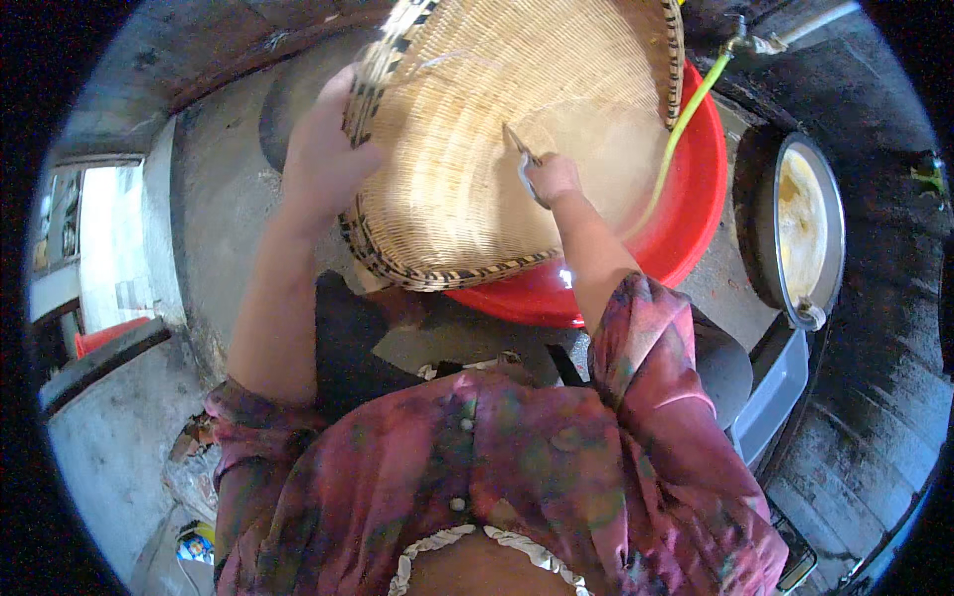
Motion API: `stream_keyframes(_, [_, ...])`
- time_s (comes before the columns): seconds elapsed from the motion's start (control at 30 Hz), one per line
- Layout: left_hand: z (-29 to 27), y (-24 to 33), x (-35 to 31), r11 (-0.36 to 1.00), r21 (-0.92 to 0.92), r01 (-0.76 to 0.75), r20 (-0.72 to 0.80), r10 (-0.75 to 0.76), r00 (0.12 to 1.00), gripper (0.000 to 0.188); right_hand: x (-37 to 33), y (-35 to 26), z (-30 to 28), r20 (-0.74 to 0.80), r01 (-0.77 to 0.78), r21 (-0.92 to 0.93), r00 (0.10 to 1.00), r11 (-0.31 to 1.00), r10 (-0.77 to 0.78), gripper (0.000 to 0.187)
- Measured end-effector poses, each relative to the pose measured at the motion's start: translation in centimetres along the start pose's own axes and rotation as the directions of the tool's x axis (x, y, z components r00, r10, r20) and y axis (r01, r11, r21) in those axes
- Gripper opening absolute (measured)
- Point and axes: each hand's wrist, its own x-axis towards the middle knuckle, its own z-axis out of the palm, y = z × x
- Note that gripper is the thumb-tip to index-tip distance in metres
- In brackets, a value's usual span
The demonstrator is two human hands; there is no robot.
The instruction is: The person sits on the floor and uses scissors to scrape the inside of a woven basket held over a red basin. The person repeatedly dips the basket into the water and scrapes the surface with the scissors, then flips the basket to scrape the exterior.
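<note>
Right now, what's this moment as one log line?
left hand: grip on woven basket | right hand: holds slim tool, kind unclear | basket: tilted over red basin | yellow-green hose: reaches into basin

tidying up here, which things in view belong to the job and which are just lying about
Seemingly in use:
- woven basket, in left hand
- small tool, in right hand
- red tub
- green hose

Seemingly lying about:
- round metal pan
- grey tray
</note>
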Motion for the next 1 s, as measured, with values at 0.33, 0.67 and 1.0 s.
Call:
stream_keyframes(0.33, [-0.1,1.0,0.3,0.998,-0.052,-0.035,0.070,0.038,0.997,0.060,-3.9,-1.4,2.0,0.009,0.142,0.175,0.989,0.974,-0.146,0.037])
stream_keyframes(0.67, [1.0,9.7,4.3,0.864,0.436,-0.253,-0.002,0.282,0.959,0.040,-9.0,9.8,-1.5,0.086,-0.005,0.023,0.996,1.000,0.003,0.033])
stream_keyframes(1.0, [3.6,31.1,0.9,0.713,0.600,-0.364,0.330,0.194,0.924,0.017,-12.1,15.1,-4.9,-0.110,-0.051,0.049,0.992,0.997,0.056,0.029])
